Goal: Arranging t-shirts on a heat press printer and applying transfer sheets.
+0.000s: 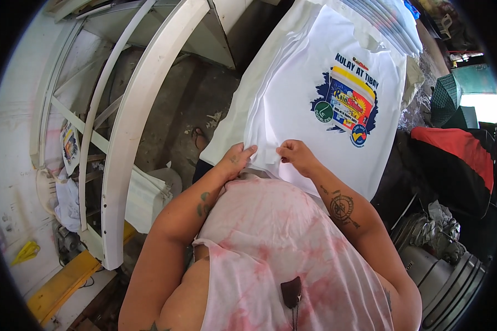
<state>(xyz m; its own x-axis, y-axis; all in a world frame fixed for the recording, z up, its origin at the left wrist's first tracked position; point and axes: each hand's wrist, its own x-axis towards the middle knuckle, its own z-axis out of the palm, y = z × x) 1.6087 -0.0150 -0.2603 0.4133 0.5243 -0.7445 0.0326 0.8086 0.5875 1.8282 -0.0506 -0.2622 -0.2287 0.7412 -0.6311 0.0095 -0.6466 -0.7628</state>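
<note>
A white T-shirt with a colourful printed design on it lies spread out in front of me, on top of other layered white cloth. My left hand grips the layered edges close to my belly, its thumb on top. To its right, my right hand pinches the near edge of the top shirt between thumb and fingers. The cloth between the two hands is bunched into folds. How many layers each hand holds is hidden.
A white metal frame stands on my left, with a yellow bar low beside it. A pile of pale, plastic-like sheets lies past the shirt. A red and black cloth-covered thing and a silver-grey appliance stand at my right.
</note>
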